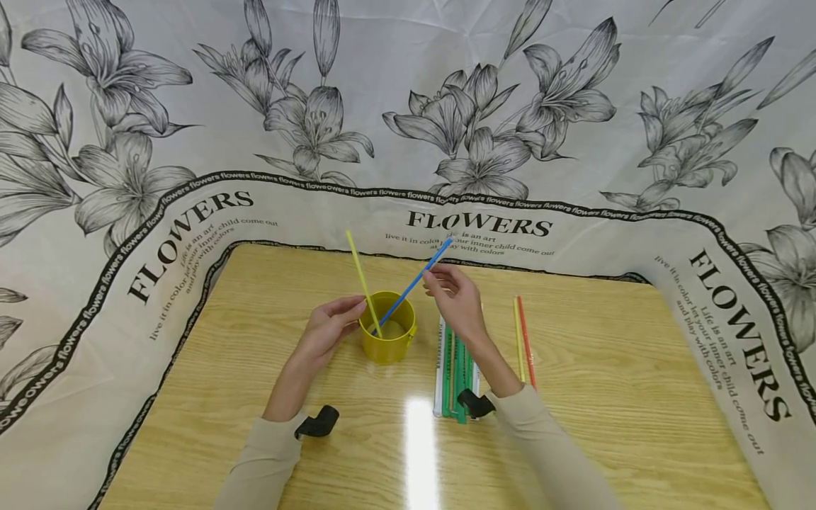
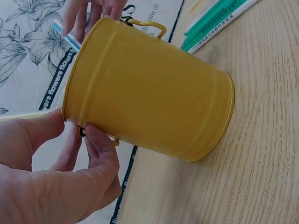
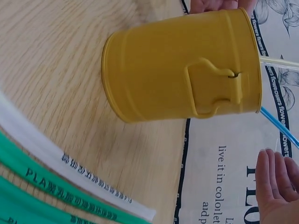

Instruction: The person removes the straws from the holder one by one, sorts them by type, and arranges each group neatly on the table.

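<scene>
A yellow metal bucket (image 1: pixel 385 347) with small side handles stands upright on the table. My left hand (image 1: pixel 328 329) holds its left side, thumb at the rim and fingers by the handle (image 2: pixel 114 140). In the bucket leans a yellow straw (image 1: pixel 358 265), its upper end sticking out above the left thumb. A blue straw (image 1: pixel 414 282) slants from inside the bucket up to the right. The fingertips of my right hand (image 1: pixel 457 301) pinch it near its upper end; in the right wrist view its extended fingers (image 3: pixel 264 175) show below the straw.
Several paper-wrapped straws, green (image 1: pixel 459 368) and white (image 1: pixel 440 375), lie under the right forearm. Right of them are a loose yellow straw (image 1: pixel 518 336) and a red straw (image 1: pixel 526 333). A flower-printed cloth (image 1: pixel 331 212) rises behind the wooden table (image 1: pixel 605 397).
</scene>
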The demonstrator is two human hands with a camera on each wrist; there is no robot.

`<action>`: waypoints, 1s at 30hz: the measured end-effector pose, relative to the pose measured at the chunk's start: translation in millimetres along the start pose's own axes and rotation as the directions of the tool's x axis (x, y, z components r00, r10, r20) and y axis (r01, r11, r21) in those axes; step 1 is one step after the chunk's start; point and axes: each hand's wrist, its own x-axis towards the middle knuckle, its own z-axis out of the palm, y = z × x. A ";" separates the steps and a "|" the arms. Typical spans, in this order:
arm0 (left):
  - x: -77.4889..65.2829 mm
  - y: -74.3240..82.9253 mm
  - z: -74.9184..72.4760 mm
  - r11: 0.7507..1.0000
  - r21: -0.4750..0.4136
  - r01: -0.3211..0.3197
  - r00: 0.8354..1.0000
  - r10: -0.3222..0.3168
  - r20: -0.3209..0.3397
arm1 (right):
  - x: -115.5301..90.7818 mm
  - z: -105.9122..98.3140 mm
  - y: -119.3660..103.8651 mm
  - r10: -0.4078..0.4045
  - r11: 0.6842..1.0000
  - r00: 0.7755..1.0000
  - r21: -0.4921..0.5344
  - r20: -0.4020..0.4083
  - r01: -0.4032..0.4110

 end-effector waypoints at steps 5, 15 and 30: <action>-0.7 0.5 0.6 1.000 -0.002 0.002 1.000 -0.002 -0.004 | 8.8 6.3 22.0 -0.011 1.000 1.000 0.015 0.021 0.011; 0.5 0.5 0.7 1.000 -0.006 0.002 1.000 -0.002 0.007 | 11.4 5.8 18.7 -0.090 0.993 0.996 0.078 -0.016 0.091; -1.2 1.9 -0.4 1.000 0.002 0.006 1.000 -0.006 0.007 | 14.8 -15.5 5.3 -0.108 0.970 0.988 0.205 -0.114 0.130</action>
